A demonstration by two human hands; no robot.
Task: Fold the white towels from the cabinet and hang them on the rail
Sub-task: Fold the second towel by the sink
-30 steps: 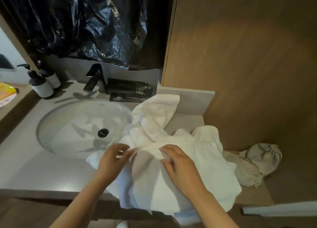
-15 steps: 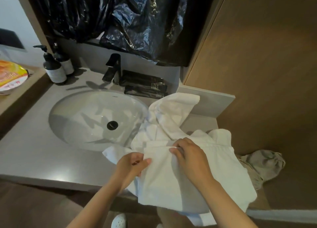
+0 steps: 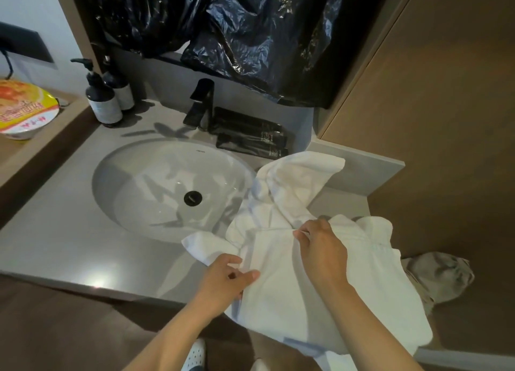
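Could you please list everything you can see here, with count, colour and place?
towels: heap, count unclear, white, on the counter right of the sink, hanging over its front edge
cloth: one, grey, crumpled, right of the towels
sink: one, white, set in the counter
tap: one, black, behind the sink
bottles: two, dark, pump tops, rear left of the sink
packets: a few, black, right of the tap
plastic sheet: one, black, hanging above the tap
bowl: one, yellow lid, on the wooden ledge at left
counter: one, grey
shoe: one, white, bottom edge
left hand: pinches the towels' near left edge
right hand: pinches a fold further back
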